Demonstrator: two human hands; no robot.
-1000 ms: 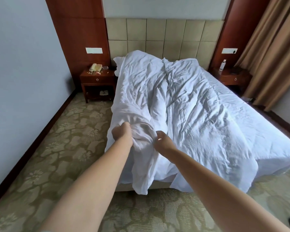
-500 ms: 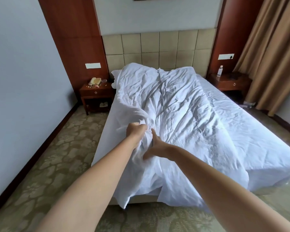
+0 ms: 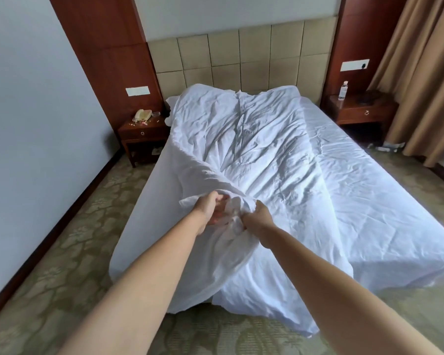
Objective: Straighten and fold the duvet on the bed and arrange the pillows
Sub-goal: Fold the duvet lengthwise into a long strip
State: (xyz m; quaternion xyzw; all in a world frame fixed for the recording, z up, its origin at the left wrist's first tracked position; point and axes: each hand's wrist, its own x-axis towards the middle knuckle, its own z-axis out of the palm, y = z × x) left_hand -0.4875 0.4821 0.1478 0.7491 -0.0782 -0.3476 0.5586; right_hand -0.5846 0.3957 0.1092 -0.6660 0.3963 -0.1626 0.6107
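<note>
Both arms reach out over the foot of the bed (image 3: pixel 395 201). The left hand (image 3: pixel 208 207) and the right hand (image 3: pixel 258 219) sit close together, each with fingers curled into a bunched fold of the white duvet (image 3: pixel 254 155), lifting it off the mattress. The duvet lies crumpled along the left and middle of the bed, its lower end spilling over the foot toward the carpet (image 3: pixel 62 252). A pillow (image 3: pixel 170 102) peeks out at the headboard (image 3: pixel 241 60). A phone (image 3: pixel 142 115) sits on the left nightstand (image 3: pixel 141 134), a bottle (image 3: pixel 343 90) on the right one.
</note>
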